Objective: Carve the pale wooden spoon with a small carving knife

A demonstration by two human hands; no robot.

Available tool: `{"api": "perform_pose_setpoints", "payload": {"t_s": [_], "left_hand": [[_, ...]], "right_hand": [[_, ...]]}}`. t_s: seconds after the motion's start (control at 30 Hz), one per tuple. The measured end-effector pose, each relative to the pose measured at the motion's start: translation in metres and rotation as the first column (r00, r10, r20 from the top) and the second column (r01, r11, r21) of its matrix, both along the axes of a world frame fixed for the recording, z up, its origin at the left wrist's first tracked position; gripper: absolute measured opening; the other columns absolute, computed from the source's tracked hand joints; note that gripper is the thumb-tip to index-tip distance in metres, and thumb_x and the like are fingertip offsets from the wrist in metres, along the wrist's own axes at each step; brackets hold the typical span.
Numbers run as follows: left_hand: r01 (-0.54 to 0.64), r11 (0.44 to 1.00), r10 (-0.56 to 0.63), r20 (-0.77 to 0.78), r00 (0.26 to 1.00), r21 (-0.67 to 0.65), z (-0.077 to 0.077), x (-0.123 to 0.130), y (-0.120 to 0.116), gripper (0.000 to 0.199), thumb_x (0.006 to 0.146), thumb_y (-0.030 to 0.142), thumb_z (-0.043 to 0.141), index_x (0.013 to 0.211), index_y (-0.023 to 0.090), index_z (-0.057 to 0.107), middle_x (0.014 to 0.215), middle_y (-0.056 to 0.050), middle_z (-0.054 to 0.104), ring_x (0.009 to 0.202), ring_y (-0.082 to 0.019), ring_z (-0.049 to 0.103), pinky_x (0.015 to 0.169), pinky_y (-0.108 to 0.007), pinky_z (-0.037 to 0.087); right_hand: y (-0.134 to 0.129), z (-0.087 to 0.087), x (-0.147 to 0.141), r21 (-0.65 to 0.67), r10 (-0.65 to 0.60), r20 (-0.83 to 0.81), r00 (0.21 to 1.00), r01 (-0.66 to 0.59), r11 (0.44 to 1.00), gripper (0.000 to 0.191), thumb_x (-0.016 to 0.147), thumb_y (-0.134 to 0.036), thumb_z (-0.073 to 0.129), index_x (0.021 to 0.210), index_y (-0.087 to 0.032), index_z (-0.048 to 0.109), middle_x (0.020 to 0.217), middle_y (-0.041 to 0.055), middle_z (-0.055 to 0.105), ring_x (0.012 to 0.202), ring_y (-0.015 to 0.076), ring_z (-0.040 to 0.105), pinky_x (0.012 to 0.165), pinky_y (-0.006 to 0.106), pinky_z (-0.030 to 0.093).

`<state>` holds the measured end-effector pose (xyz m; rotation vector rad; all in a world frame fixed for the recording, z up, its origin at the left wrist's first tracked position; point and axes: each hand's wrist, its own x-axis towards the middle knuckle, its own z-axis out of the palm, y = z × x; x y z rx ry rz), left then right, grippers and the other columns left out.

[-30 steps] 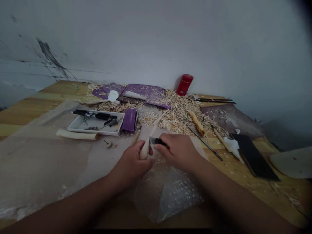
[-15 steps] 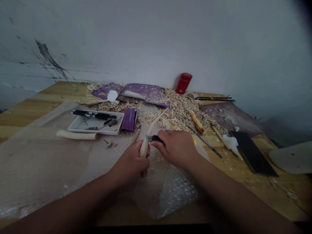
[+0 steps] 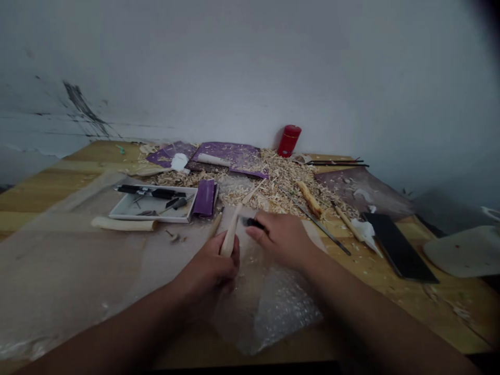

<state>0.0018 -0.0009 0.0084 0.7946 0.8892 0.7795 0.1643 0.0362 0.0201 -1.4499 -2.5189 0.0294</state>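
My left hand is wrapped round the thick end of a pale carved wooden stick, whose thin end points away over the shavings. In my right hand is a black-handled knife; its blade is blurred and lies close to the right side of the stick. Whether blade and wood touch, I cannot tell. Beyond my left hand, a slim wooden-handled tool rests on the plastic sheet.
Wood shavings heap across the back around purple sandpaper and a red canister. A white tray of tools stands left, near a wooden piece. A file and a black slab lie right.
The knife has come off the stick's top and moved slightly right with my right hand. My left hand still grips the stick. The whole view has shifted slightly.
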Motion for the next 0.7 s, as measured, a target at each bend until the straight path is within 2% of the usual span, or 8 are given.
{"api": "perform_pose_setpoints", "payload": {"t_s": [0.13,0.27,0.37,0.43,0.5,0.57,0.63,0.7], "left_hand": [[0.056,0.998,-0.056,-0.049,0.997,0.000,-0.002,-0.003,0.002,0.032,0.044,0.002,0.040,0.070,0.019,0.038,0.053,0.008,0.029,0.038,-0.004,0.022,0.029,-0.015,0.018],[0.105,0.994,-0.104,-0.111,0.988,-0.004,-0.004,-0.006,0.000,0.031,0.041,-0.001,0.036,0.064,0.020,0.031,0.053,0.007,0.029,0.040,-0.005,0.026,0.030,-0.016,0.018],[0.143,0.990,-0.143,-0.136,0.980,-0.009,-0.007,-0.007,-0.004,0.031,0.041,-0.001,0.036,0.062,0.020,0.030,0.054,0.007,0.030,0.041,-0.005,0.029,0.032,-0.017,0.019],[0.137,0.990,-0.138,-0.124,0.983,-0.013,-0.008,-0.006,-0.006,0.030,0.041,-0.001,0.036,0.062,0.020,0.031,0.054,0.007,0.030,0.042,-0.005,0.030,0.033,-0.016,0.020],[0.107,0.994,-0.109,-0.084,0.991,-0.025,-0.008,-0.004,-0.007,0.031,0.040,-0.001,0.035,0.063,0.020,0.031,0.055,0.007,0.030,0.043,-0.005,0.031,0.033,-0.016,0.018],[0.057,0.997,-0.058,-0.023,0.998,-0.046,-0.005,-0.003,-0.005,0.033,0.039,-0.002,0.035,0.064,0.020,0.030,0.057,0.006,0.030,0.044,-0.005,0.029,0.032,-0.015,0.014],[0.039,0.997,-0.037,0.035,0.999,-0.069,-0.001,-0.001,-0.002,0.036,0.039,-0.003,0.036,0.066,0.020,0.031,0.058,0.006,0.029,0.044,-0.005,0.026,0.031,-0.015,0.009],[0.036,0.996,-0.031,0.064,0.997,-0.077,0.002,-0.001,0.000,0.037,0.039,-0.004,0.036,0.066,0.020,0.031,0.058,0.007,0.028,0.043,-0.004,0.025,0.032,-0.016,0.008]], "right_hand": [[-0.010,-0.003,-0.013,-0.041,0.122,0.041,0.992,-0.121,0.992,0.042,0.083,-0.051,0.024,0.080,-0.020,0.051,0.070,0.0005,0.061,0.061,0.0128,0.052,0.051,0.024,0.020],[-0.004,0.000,-0.008,0.006,0.046,0.088,0.995,-0.047,0.999,0.043,0.084,-0.052,0.022,0.082,-0.021,0.051,0.072,0.0011,0.061,0.062,0.0142,0.053,0.050,0.025,0.020],[0.012,0.003,0.009,0.044,-0.127,0.131,0.983,0.122,0.992,0.046,0.083,-0.053,0.019,0.083,-0.022,0.053,0.072,0.0023,0.062,0.060,0.0152,0.053,0.048,0.024,0.019],[0.024,0.004,0.025,0.087,-0.329,0.133,0.935,0.319,0.944,0.049,0.084,-0.052,0.017,0.083,-0.021,0.054,0.068,0.0037,0.061,0.057,0.0158,0.052,0.047,0.024,0.018],[0.030,0.004,0.036,0.112,-0.415,0.091,0.905,0.405,0.907,0.049,0.084,-0.051,0.016,0.083,-0.020,0.055,0.067,0.0039,0.060,0.056,0.0158,0.051,0.047,0.025,0.019],[0.028,0.004,0.037,0.096,-0.352,0.044,0.935,0.346,0.933,0.047,0.085,-0.050,0.018,0.082,-0.020,0.054,0.066,0.0030,0.059,0.058,0.0151,0.051,0.048,0.024,0.021],[0.019,0.002,0.028,0.033,-0.195,0.015,0.981,0.194,0.980,0.045,0.085,-0.049,0.020,0.080,-0.020,0.054,0.066,0.0015,0.058,0.058,0.0135,0.051,0.049,0.023,0.022],[0.007,0.001,0.014,-0.053,-0.029,-0.004,1.000,0.029,0.998,0.043,0.085,-0.049,0.022,0.079,-0.020,0.053,0.065,0.0006,0.058,0.059,0.0121,0.050,0.050,0.023,0.022]]}}
